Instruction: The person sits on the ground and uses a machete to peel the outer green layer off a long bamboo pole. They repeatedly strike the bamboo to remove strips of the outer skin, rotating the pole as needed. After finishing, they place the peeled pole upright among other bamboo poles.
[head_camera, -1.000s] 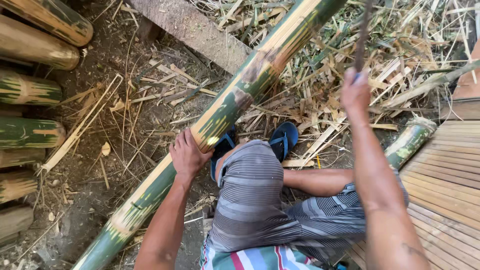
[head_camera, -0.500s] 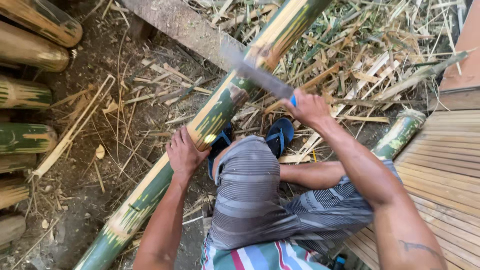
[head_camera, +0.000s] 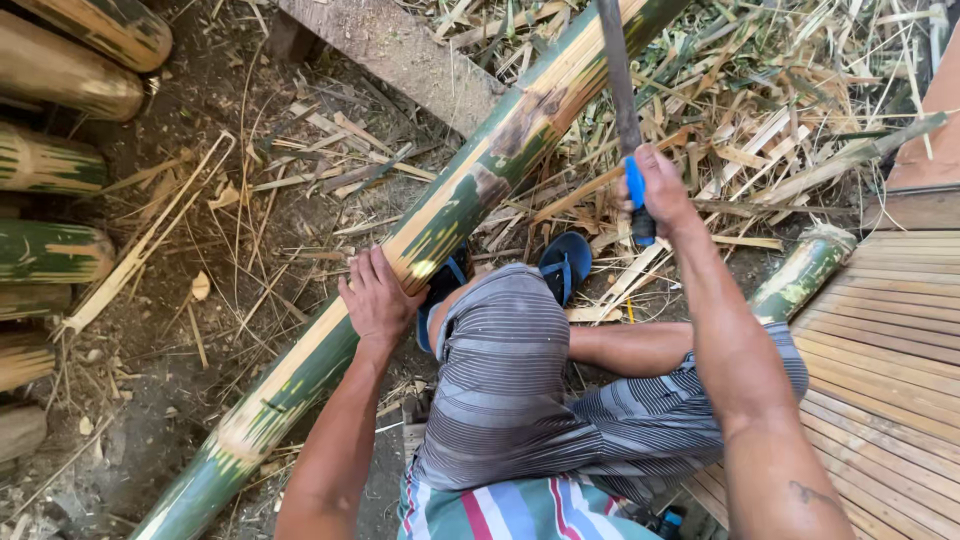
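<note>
Leftmost, a row of cut bamboo sections (head_camera: 55, 250) lies stacked along the edge, their ends pointing toward us, so we have little spare room on that side. Next comes the bare dirt strewn with thin slivers (head_camera: 150, 245), and then the long bamboo pole (head_camera: 440, 215) running diagonally from lower left to upper right, its green skin already shaved pale along much of the top. Our left hand (head_camera: 378, 298) lies flat with fingers spread on the pole just beside our knee, pressing it steady rather than gripping around it. To work well, we judge this hand should stay below the blade's line, well apart from the cutting stretch. A wooden plank (head_camera: 400, 55) crosses under the pole further up. Our blue sandals (head_camera: 565, 265) sit just past the pole, near the shavings. Our right hand (head_camera: 655, 195) is clenched around the blue handle of the long knife (head_camera: 620, 90), blade raised over the pole's upper part; open room lies ahead over the heap of shavings (head_camera: 780, 110). Rightmost, a slatted bamboo platform (head_camera: 900, 330) and a short green offcut (head_camera: 805, 275) bound our elbow.
</note>
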